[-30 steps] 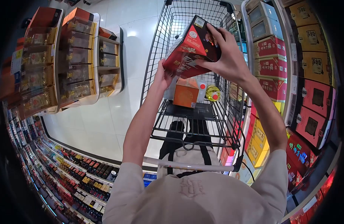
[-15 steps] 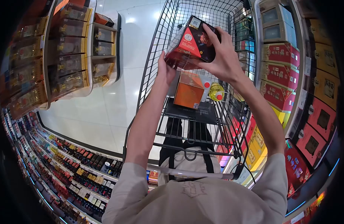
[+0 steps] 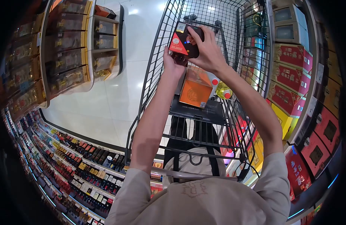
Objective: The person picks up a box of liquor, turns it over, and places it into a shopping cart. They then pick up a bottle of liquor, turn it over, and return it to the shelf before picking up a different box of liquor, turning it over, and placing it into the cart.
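Note:
Both my hands hold a black and red gift box (image 3: 179, 44) with a round white emblem and a code label, inside the wire shopping cart (image 3: 150, 71). My left hand (image 3: 173, 63) supports its lower left edge. Over the top and right side bends my right hand (image 3: 208, 48), fingers on the upper face and thumb at the near edge. Just below the box stands an orange box (image 3: 195, 91). Beside it are a white bottle with a red cap (image 3: 214, 81) and a yellow oil bottle (image 3: 222, 91). The black child-seat flap (image 3: 197, 112) lies nearer my body.
Red gift boxes (image 3: 289, 75) fill the shelf to the right of the cart. Clear-fronted packages stand on a shelf (image 3: 69, 56) to the left. Many bottles line a shelf (image 3: 94, 165) at lower left. Pale tiled floor (image 3: 105, 101) lies between them.
The black and red box has moved lower and toward my left, and its top face has turned toward me. Both hands keep hold of it. The view has shifted slightly.

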Action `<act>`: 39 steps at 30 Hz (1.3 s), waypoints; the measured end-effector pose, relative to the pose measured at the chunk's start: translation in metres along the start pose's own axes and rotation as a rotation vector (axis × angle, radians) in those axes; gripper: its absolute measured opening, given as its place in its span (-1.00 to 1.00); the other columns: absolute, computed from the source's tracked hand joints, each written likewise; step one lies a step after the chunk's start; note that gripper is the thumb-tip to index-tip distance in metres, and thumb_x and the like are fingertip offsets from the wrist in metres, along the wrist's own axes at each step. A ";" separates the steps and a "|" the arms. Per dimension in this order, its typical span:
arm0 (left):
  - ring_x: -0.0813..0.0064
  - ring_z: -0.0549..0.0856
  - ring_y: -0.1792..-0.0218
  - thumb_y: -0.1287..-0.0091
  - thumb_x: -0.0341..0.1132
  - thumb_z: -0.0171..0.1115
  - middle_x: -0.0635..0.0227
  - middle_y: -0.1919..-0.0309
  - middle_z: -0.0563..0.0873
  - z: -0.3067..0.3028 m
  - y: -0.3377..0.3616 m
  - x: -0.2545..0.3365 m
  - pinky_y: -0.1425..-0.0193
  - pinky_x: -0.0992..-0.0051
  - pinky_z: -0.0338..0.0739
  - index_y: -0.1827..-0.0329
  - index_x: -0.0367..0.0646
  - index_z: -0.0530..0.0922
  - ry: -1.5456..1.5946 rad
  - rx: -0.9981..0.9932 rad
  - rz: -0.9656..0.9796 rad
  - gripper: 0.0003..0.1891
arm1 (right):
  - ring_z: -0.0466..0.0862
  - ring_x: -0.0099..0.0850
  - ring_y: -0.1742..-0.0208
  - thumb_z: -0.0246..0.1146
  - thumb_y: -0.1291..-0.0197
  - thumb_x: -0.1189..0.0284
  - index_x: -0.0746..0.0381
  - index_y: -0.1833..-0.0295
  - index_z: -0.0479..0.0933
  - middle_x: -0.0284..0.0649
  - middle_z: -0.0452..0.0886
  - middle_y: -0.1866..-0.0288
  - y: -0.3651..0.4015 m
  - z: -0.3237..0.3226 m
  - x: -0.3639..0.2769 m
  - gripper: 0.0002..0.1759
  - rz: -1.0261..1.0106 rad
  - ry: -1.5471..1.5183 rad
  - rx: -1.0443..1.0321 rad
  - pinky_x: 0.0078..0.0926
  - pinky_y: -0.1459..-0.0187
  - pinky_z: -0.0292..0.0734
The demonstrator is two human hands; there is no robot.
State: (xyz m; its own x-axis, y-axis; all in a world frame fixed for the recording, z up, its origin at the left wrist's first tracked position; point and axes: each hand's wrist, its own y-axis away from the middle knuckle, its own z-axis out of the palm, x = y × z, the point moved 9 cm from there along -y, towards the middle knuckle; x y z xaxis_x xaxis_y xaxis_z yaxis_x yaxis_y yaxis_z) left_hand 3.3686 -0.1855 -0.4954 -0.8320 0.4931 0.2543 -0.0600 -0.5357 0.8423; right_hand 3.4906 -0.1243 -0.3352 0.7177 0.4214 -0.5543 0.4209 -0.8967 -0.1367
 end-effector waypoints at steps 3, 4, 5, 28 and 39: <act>0.16 0.36 -0.57 -0.63 0.28 -0.30 0.12 -0.54 0.39 0.007 0.005 -0.001 -0.70 0.03 0.13 -0.67 -0.13 0.21 0.146 -0.155 0.067 -0.22 | 0.24 0.23 -0.58 0.67 0.12 0.16 0.03 -0.68 0.19 0.21 0.17 -0.55 0.002 0.021 0.001 0.23 0.010 0.005 -0.049 0.09 -0.41 0.52; 0.16 0.36 -0.57 -0.63 0.28 -0.30 0.12 -0.54 0.39 0.008 0.009 -0.003 -0.70 0.03 0.13 -0.67 -0.13 0.21 0.148 -0.149 0.071 -0.22 | 0.23 0.24 -0.58 0.67 0.12 0.17 0.02 -0.67 0.19 0.20 0.17 -0.56 0.002 0.029 0.002 0.22 0.007 0.002 -0.073 0.10 -0.42 0.52; 0.17 0.34 -0.59 -0.63 0.31 -0.32 0.12 -0.55 0.38 0.007 0.015 -0.003 -0.71 0.07 0.12 -0.67 -0.14 0.18 0.161 -0.127 0.083 -0.20 | 0.23 0.24 -0.58 0.67 0.12 0.17 0.02 -0.67 0.19 0.20 0.17 -0.56 0.003 0.034 0.001 0.22 0.003 -0.004 -0.075 0.10 -0.42 0.52; 0.46 0.63 -0.19 -0.65 -0.13 0.10 0.27 -0.21 0.64 -0.014 0.115 0.006 -0.47 0.33 0.43 -0.32 -0.25 0.46 -0.156 0.135 0.283 -0.61 | -0.05 0.08 -0.79 0.43 -0.29 0.21 0.14 -0.67 0.23 0.12 0.04 -0.75 0.012 0.080 -0.015 -0.10 0.017 -0.276 -0.041 0.00 -0.69 0.06; 0.24 0.76 -0.15 -0.67 -0.18 0.02 0.05 -0.12 0.76 -0.001 0.290 0.028 -0.37 0.21 0.61 -0.23 -0.34 0.55 -0.535 -0.224 0.156 -0.63 | 0.72 -0.36 -0.27 0.24 -0.53 0.31 0.35 -0.33 0.55 -0.11 0.73 -0.22 0.090 0.006 -0.021 -0.58 0.453 -0.911 -0.012 -0.42 -0.31 0.57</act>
State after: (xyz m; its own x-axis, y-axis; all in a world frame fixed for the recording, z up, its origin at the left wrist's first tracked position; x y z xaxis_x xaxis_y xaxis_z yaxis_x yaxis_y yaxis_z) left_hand 3.3276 -0.3279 -0.2442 -0.4510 0.6421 0.6199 -0.1224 -0.7325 0.6697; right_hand 3.5099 -0.2145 -0.3412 0.1178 -0.2254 -0.9671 0.2240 -0.9428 0.2470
